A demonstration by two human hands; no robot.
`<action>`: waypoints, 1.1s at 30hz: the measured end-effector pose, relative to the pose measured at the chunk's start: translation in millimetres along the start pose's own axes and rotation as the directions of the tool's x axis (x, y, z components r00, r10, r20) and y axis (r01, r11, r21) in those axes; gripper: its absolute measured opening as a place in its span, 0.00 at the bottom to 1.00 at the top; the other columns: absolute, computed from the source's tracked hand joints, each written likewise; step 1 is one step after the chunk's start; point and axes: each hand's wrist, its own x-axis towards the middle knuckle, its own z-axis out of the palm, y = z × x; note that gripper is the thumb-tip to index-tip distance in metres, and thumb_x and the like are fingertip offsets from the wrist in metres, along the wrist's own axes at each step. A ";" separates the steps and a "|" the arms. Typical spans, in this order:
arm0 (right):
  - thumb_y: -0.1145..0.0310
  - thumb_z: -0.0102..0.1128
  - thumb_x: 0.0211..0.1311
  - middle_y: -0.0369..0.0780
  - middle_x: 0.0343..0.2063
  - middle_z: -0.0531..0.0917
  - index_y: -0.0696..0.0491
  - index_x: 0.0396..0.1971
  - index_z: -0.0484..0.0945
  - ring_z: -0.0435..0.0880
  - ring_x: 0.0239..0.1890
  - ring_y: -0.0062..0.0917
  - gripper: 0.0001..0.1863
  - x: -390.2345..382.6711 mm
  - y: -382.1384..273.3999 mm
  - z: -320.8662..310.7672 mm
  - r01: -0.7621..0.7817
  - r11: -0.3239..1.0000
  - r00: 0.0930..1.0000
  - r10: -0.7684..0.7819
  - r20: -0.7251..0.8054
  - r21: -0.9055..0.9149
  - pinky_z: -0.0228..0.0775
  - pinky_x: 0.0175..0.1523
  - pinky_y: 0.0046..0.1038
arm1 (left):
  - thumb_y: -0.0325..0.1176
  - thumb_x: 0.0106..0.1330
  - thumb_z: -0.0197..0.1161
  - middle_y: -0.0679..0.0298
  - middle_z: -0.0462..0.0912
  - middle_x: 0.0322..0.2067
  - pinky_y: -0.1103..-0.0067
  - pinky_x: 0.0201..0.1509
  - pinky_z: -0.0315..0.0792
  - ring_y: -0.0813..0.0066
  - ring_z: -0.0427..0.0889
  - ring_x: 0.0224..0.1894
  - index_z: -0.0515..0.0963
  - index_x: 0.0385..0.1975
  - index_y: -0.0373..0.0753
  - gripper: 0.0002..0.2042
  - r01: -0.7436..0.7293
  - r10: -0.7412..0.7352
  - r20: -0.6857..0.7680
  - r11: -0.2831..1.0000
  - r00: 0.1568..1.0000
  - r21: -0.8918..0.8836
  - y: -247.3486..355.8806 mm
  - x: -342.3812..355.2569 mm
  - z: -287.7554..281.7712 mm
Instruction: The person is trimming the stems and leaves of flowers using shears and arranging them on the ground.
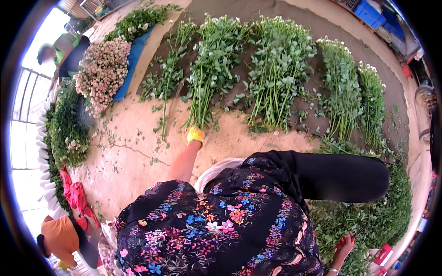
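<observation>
My right hand (343, 248), with a bracelet at the wrist, is low at the right edge of my patterned top, over a dense heap of green stems and leaves (373, 216). Its fingers are curled; red shows at them and a thin dark shape extends beyond, too small to make out. My left hand is out of view. My bent leg in black cloth lies across the right, and my other foot, in a yellow shoe (195, 135), rests near the stem ends of a bundle of white-flowered stems (214, 64).
More bundles (281, 64) lie in a row on a dark mat (193, 14). Pale pink flowers (102, 69) sit by a blue sheet (130, 73). Co-workers are at upper left (66, 53) and lower left (60, 237). Red cloth (76, 191) is on the cracked floor; blue crates (368, 14) stand upper right.
</observation>
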 end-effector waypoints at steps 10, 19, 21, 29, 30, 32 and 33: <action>0.67 0.52 0.65 0.29 0.21 0.70 0.47 0.45 0.70 0.67 0.18 0.12 0.10 -20.6 -1.4 7.4 -0.047 0.997 0.998 0.049 -0.037 0.069 0.55 0.17 0.13 | 0.43 0.62 0.60 0.60 0.81 0.24 0.75 0.32 0.72 0.72 0.78 0.25 0.78 0.40 0.37 0.15 0.235 -0.261 0.084 0.628 0.962 -0.742 -14.3 -55.3 -62.8; 0.67 0.52 0.65 0.30 0.23 0.72 0.48 0.45 0.71 0.70 0.19 0.13 0.10 -22.7 -1.6 4.4 -0.038 0.999 0.998 0.040 -0.054 0.023 0.60 0.19 0.15 | 0.45 0.64 0.58 0.57 0.82 0.23 0.72 0.32 0.71 0.65 0.80 0.26 0.80 0.36 0.39 0.15 -0.068 -0.121 -0.310 0.842 0.943 -0.536 -68.5 -32.5 -73.7; 0.67 0.52 0.65 0.30 0.23 0.73 0.47 0.45 0.71 0.70 0.19 0.13 0.10 -30.4 -0.7 5.1 -0.035 0.999 0.996 0.036 -0.083 0.014 0.60 0.19 0.15 | 0.45 0.65 0.57 0.55 0.82 0.24 0.69 0.33 0.72 0.59 0.81 0.28 0.80 0.37 0.39 0.15 -0.099 -0.073 -0.342 0.884 0.937 -0.457 -75.9 -23.1 -86.6; 0.64 0.54 0.63 0.29 0.22 0.72 0.49 0.47 0.70 0.69 0.19 0.12 0.13 -32.2 14.0 -14.7 -0.017 0.999 0.999 0.018 -0.034 0.036 0.59 0.19 0.16 | 0.48 0.67 0.50 0.52 0.83 0.31 0.64 0.41 0.72 0.51 0.81 0.37 0.79 0.39 0.41 0.17 -0.023 -0.071 -0.503 0.984 0.861 -0.178 -83.8 -26.0 -137.6; 0.65 0.54 0.63 0.29 0.23 0.72 0.49 0.47 0.70 0.69 0.19 0.13 0.13 -34.1 13.4 -13.2 -0.018 0.999 0.999 0.019 -0.037 0.041 0.59 0.20 0.16 | 0.48 0.67 0.49 0.52 0.83 0.33 0.64 0.41 0.72 0.51 0.81 0.38 0.79 0.39 0.42 0.18 0.032 -0.135 -0.488 0.976 0.862 -0.215 -89.3 -22.7 -139.6; 0.67 0.53 0.63 0.30 0.24 0.72 0.49 0.46 0.70 0.69 0.20 0.13 0.12 -36.1 10.7 -8.8 -0.017 0.999 0.999 0.020 -0.045 0.051 0.59 0.21 0.17 | 0.48 0.67 0.49 0.52 0.83 0.34 0.65 0.42 0.72 0.52 0.81 0.38 0.79 0.40 0.42 0.18 0.082 -0.193 -0.511 0.969 0.838 -0.232 -101.2 -10.6 -146.8; 0.67 0.53 0.63 0.31 0.24 0.72 0.49 0.48 0.70 0.69 0.20 0.14 0.13 -37.1 11.1 -9.1 -0.018 0.999 0.997 0.021 -0.068 0.035 0.59 0.21 0.17 | 0.48 0.67 0.49 0.52 0.83 0.34 0.65 0.42 0.72 0.52 0.81 0.38 0.79 0.40 0.42 0.18 0.107 -0.220 -0.515 0.965 0.828 -0.241 -108.5 -3.7 -148.6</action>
